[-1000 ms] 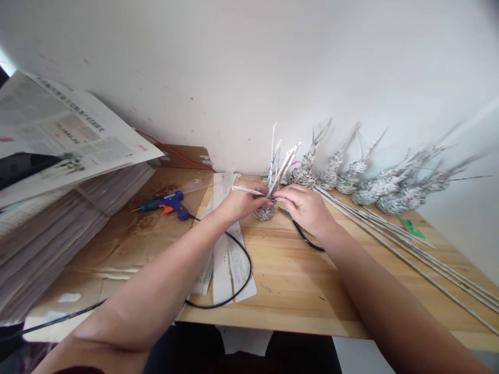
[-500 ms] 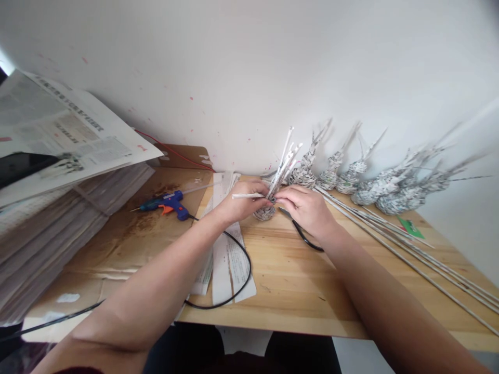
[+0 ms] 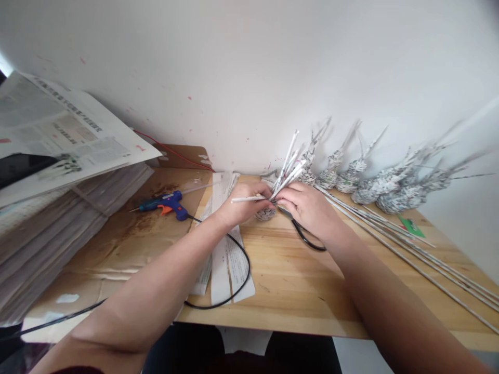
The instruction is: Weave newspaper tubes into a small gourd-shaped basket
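Observation:
A small woven newspaper vessel (image 3: 265, 213) sits on the wooden table, its rolled-paper sticks (image 3: 287, 174) fanning upward from the top. My left hand (image 3: 246, 201) is closed around its left side, and one paper stick juts out leftward across the fingers. On the other side, my right hand (image 3: 302, 203) pinches at the base of the sticks, where the weave meets them; the fingertips are partly hidden. Just below my right hand lie black-handled scissors (image 3: 306, 236), their blades partly covered by the hand.
Several finished-looking woven paper vessels (image 3: 349, 176) stand along the wall. Long paper rolls (image 3: 405, 244) lie across the right side. A blue glue gun (image 3: 166, 204) rests on cardboard at left, its black cord looping over newspaper strips (image 3: 224, 259). A newspaper-topped stack (image 3: 66, 223) rises far left.
The upright sticks have tilted and spread, with one leaning further right over my right hand. My right hand has shifted slightly; my left hand keeps its hold.

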The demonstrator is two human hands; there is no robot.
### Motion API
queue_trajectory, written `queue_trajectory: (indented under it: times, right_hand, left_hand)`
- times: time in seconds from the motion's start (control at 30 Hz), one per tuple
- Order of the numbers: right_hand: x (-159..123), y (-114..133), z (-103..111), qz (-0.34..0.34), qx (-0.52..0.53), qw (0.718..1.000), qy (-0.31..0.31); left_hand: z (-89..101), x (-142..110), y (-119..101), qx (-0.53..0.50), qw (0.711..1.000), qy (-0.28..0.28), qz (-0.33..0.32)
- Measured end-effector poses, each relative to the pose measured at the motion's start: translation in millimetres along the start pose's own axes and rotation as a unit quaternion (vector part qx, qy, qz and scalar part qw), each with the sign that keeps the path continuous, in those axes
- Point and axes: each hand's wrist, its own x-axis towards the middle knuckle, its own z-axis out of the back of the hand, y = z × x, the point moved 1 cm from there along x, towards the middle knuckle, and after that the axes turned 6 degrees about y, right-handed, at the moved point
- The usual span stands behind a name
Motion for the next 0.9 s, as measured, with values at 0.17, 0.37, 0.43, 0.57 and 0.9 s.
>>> queue_trajectory:
  times: [0.17, 0.37, 0.43, 0.57, 0.9]
  right_hand:
    - [-1, -2, -2, -0.015, 0.017, 1.0, -0.004]
    - [-1, -2, 0, -0.052, 0.013, 0.998, 0.038]
    - [0, -2, 0, -0.063, 0.043, 0.996, 0.038]
    - [0, -2, -2, -0.068, 0.097, 0.992, 0.033]
    - [1, -10, -10, -0.079, 0.102, 0.989, 0.065]
  left_hand:
    - [1.7, 1, 1, 0.0, 1.0, 0.005, -0.026]
    - [-2.0, 1, -1, 0.0, 0.999, 0.011, -0.039]
    - [-3.7, 2, -1, 0.002, 1.0, 0.006, -0.021]
    - [-6.7, 2, 3, -0.035, 0.999, -0.005, 0.038]
    - [-11.7, 2, 10, -0.076, 0.997, 0.006, 0.02]
